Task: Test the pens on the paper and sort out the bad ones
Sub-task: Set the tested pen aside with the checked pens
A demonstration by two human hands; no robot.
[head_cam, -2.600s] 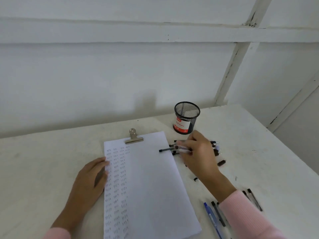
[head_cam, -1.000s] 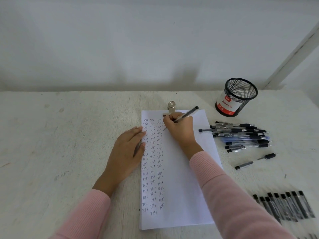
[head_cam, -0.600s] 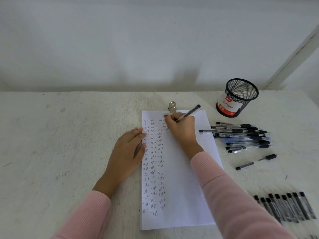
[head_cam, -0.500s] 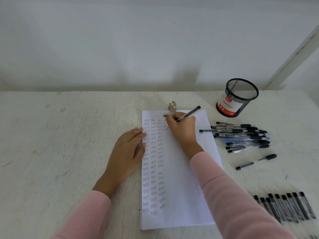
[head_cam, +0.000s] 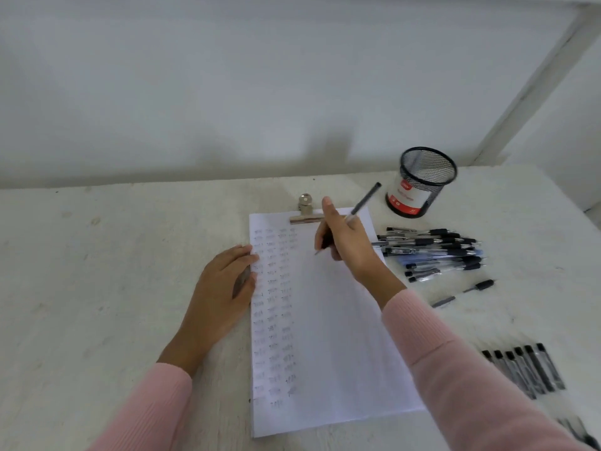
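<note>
Pen gripped in right hand, tip at paper, contact unclear | left hand flat, fingers spread, on sheet's 9 o'clock edge | marks blurred, unreadable | pen pile at 3 o'clock | capped row at 4 o'clock, partly behind sleeve.

Soft, even daylight on my feed, no glare. Faint shadow on the wall, edges bend a bit, and the writing on the paper smears.
</note>
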